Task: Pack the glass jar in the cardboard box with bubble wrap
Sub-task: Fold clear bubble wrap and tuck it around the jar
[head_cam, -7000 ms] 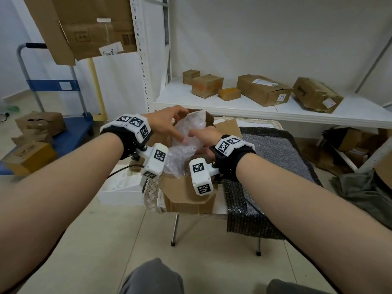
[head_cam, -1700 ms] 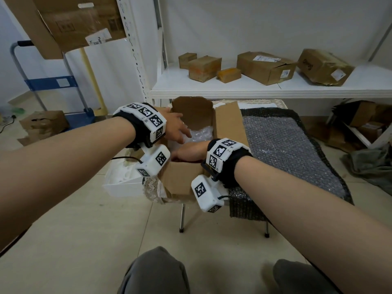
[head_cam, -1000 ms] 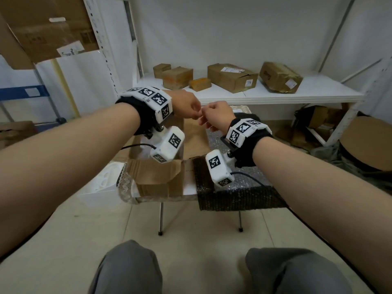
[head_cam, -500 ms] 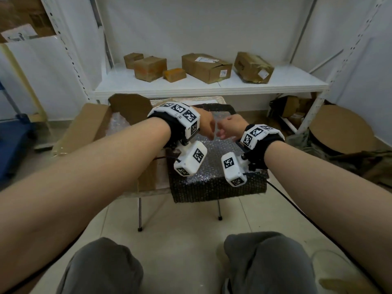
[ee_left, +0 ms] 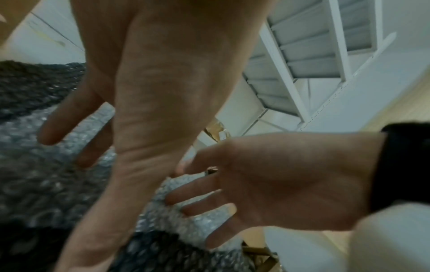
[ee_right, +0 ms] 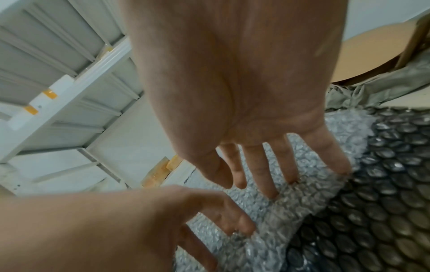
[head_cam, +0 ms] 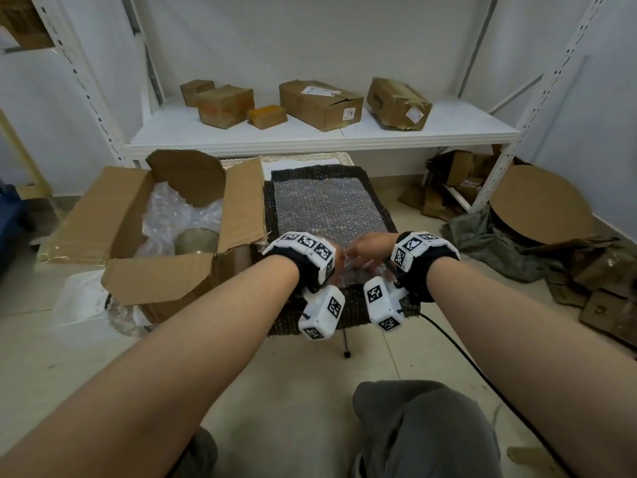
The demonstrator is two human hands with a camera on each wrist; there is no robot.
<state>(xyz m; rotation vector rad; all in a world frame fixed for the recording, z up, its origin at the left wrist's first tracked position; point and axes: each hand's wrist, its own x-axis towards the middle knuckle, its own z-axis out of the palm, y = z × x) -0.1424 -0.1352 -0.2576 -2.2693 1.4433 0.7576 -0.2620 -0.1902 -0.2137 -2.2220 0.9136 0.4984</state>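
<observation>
An open cardboard box (head_cam: 162, 281) stands at the left of a small table. It holds crumpled bubble wrap (head_cam: 169, 212) and the glass jar (head_cam: 196, 240), which stands upright near its front wall. To its right a flat clear bubble wrap sheet (head_cam: 327, 208) lies on a dark bubbled mat (head_cam: 344, 307). My left hand (head_cam: 339, 262) and right hand (head_cam: 367, 244) are side by side at the sheet's near edge. In the right wrist view my right hand (ee_right: 244, 92) touches the sheet (ee_right: 309, 191) with straight fingers. My left hand (ee_left: 151, 110) is spread just over the sheet (ee_left: 186, 220).
A white shelf (head_cam: 448, 129) behind the table carries several cardboard boxes (head_cam: 320, 101). A round cardboard piece (head_cam: 541, 205), a grey cloth and flattened cartons (head_cam: 603, 305) lie on the floor at the right. My knees (head_cam: 424, 426) are below the table's front edge.
Both hands left the box, met as loose fists in the air, then came down to the right onto the sheet's near edge with fingers spread. The head view has turned right.
</observation>
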